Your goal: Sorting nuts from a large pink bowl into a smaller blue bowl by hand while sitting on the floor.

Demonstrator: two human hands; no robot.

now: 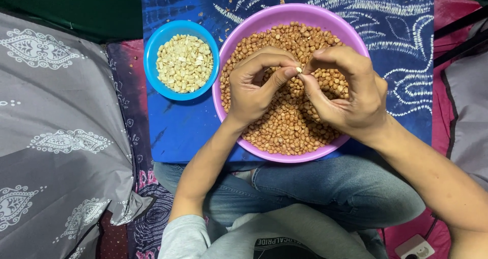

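Above the purple plastic bowl [351, 33] of brown-skinned peanuts [290, 122], I see my left hand [254, 84] and right hand [345, 94] pinching one small pale peanut [299, 70] between fingertips — light, hard, likely slippery, best gripped across its sides.

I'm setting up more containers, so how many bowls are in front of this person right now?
2. A small blue bowl of pale skinned peanuts sits at upper left; a larger purple bowl of brown peanuts sits beside it, under both hands. None looks hidden, though the frame crops the surroundings.

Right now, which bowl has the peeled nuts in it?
The small blue bowl, left of both hands. Its nuts are pale; the big purple bowl under the hands holds brown, skin-on ones.
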